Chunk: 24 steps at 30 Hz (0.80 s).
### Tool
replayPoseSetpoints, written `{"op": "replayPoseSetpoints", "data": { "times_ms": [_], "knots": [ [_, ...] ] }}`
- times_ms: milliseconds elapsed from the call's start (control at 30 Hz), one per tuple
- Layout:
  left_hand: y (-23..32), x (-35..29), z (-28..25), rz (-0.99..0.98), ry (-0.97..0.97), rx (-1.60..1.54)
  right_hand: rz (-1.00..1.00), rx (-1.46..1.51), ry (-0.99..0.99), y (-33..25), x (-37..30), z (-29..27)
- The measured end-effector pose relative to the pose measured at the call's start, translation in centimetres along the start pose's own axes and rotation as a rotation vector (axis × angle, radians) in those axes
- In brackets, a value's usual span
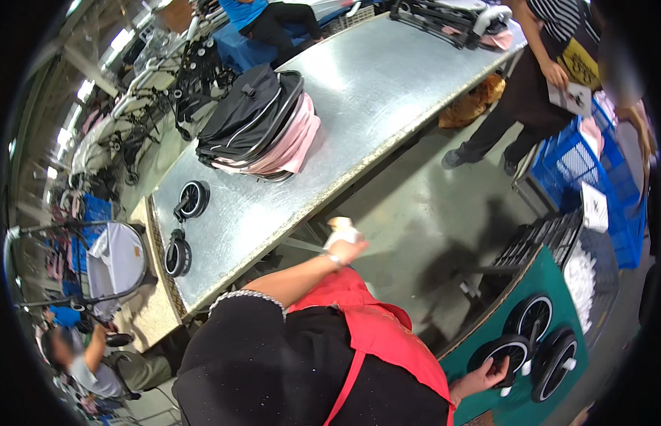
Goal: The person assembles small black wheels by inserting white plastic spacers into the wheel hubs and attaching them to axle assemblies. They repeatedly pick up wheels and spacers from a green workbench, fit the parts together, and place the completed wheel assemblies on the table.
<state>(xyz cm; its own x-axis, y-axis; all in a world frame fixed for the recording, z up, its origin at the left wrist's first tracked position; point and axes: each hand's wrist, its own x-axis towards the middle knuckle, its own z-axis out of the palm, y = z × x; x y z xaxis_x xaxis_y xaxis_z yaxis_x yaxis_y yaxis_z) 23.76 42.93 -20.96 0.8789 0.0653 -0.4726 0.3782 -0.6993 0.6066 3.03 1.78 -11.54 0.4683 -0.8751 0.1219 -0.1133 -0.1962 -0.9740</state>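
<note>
My right hand (478, 380) is at the lower right, its bent fingers gripping the near edge of a black stroller wheel (506, 350) with a pale ring. That wheel lies on a green board (472, 362) beside a second wheel (531, 316) and a third wheel (555, 365); small white parts show at the hubs. My left hand (347, 245) is stretched out past the red apron (387, 334), near the metal table's front edge. Something white covers or lies against its fingers, which are smeared, so their pose is unclear.
Folded black and pink fabric canopies (263, 128) are stacked on the metal table (345, 92), with two caster wheels (192, 199) at its left end. A blue crate (568, 167) and a bin of white parts (580, 284) stand at right. Other people are around the table.
</note>
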Motion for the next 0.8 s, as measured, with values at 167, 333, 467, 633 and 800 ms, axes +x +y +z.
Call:
{"op": "replayPoseSetpoints", "data": {
  "times_ms": [167, 333, 467, 633, 800],
  "knots": [
    [-11.5, 3.0, -8.4, -0.434, 0.537, -0.541, -0.05, 0.068, -0.359, -3.5, -1.3, 14.0],
    [-17.3, 4.6, -17.7, -0.654, 0.891, -1.043, -0.035, 0.069, -0.9, -9.5, -7.1, 31.6],
    [-14.7, 5.1, -27.4, -0.536, 1.084, -1.187, 0.008, 0.15, -1.366, -12.4, -12.7, 47.5],
    [-18.7, 8.8, -32.9, -0.52, 1.094, -1.3, 0.2, -0.022, -1.526, -18.6, -21.6, 66.1],
    [-20.4, 9.7, -33.1, -0.661, 1.08, -0.999, 0.407, -0.163, -1.581, -17.2, -24.7, 72.8]
  ]
}}
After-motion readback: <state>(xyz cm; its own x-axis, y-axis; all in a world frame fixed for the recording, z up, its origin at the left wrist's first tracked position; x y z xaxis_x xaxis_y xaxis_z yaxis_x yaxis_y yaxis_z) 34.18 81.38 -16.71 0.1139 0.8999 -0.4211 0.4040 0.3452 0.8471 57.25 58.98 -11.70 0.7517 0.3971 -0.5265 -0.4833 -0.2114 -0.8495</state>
